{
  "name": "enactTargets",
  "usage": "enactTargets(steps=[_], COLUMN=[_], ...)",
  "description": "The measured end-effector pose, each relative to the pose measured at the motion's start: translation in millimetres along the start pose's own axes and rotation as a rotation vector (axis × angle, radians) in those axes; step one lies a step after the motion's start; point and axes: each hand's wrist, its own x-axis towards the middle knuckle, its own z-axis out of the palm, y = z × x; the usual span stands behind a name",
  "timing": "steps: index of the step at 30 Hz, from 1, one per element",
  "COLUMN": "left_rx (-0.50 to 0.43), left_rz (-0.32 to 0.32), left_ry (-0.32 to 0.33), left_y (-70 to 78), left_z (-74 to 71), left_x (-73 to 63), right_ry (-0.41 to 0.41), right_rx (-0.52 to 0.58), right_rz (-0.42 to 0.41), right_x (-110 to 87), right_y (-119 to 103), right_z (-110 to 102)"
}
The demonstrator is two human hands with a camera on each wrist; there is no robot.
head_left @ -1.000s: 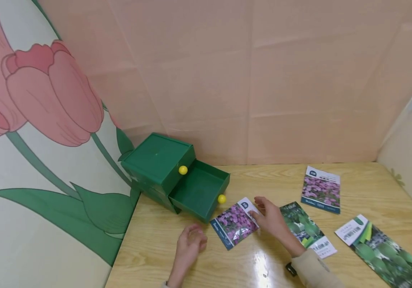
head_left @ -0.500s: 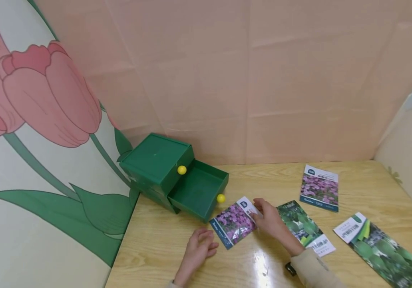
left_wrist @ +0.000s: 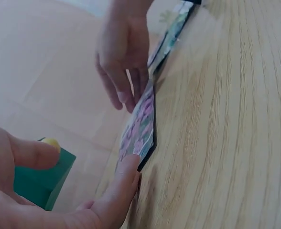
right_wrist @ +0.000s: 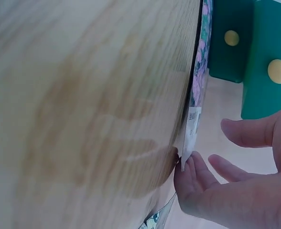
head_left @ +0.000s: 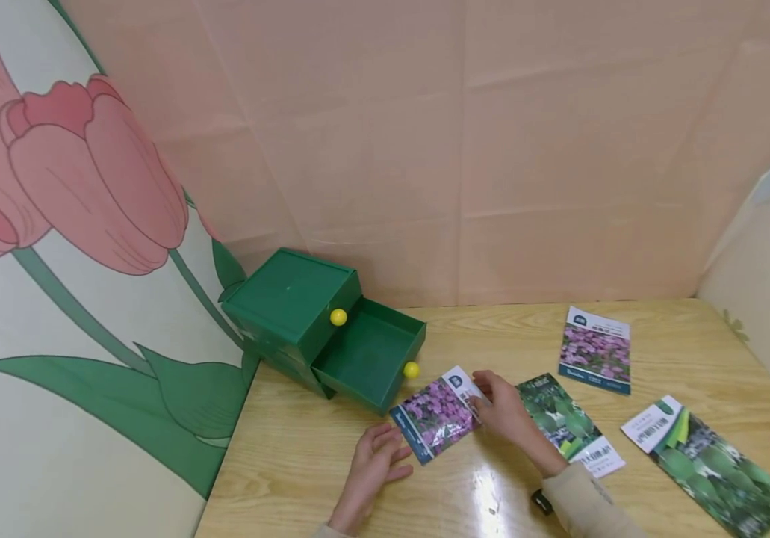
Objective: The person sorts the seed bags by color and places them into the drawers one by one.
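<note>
A seed packet (head_left: pixel 441 415) with purple flowers lies flat on the wooden table in front of the green drawer box. By its lower left edge is my left hand (head_left: pixel 374 467), fingers loosely spread; in the left wrist view a fingertip is at or very near the packet's edge. My right hand (head_left: pixel 507 407) is at the white end of that packet. Seen from the right wrist, the fingertips (right_wrist: pixel 190 171) touch the packet's corner while the thumb stays apart from it. A green-fruit packet (head_left: pixel 566 418) lies partly behind the right forearm.
The green box (head_left: pixel 290 295) stands at the left by the tulip wall, its lower drawer (head_left: pixel 374 351) pulled out, with yellow knobs. Another purple-flower packet (head_left: pixel 596 351) and a green-fruit packet (head_left: pixel 714 467) lie to the right. A small black object (head_left: pixel 541 502) is beside the right sleeve.
My left hand has moved right and slightly forward, up to the purple-flower packet's lower left edge, and its fingers have spread. The right hand stays at the packet's other end.
</note>
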Motion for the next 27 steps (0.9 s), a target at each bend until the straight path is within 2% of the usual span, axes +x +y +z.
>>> enactTargets(steps=[7, 14, 19, 27], left_rx=[0.005, -0.019, -0.066, -0.097], left_rz=[0.004, 0.024, 0.04, 0.053], left_ry=[0.019, 0.06, 0.058, 0.064], left_y=[-1.3, -3.4, -5.0, -10.3], left_z=[1.8, 6.0, 9.2, 11.9], left_x=[0.9, 1.0, 2.7, 2.6], right_ry=[0.084, 0.165, 0.204, 0.163], right_rx=[0.0, 0.059, 0.086, 0.151], right_rz=[-0.087, -0.106, -0.117, -0.082], right_x=[-1.2, 0.7, 2.7, -1.4], right_y=[3, 6, 7, 6], right_z=[-1, -3, -5, -10])
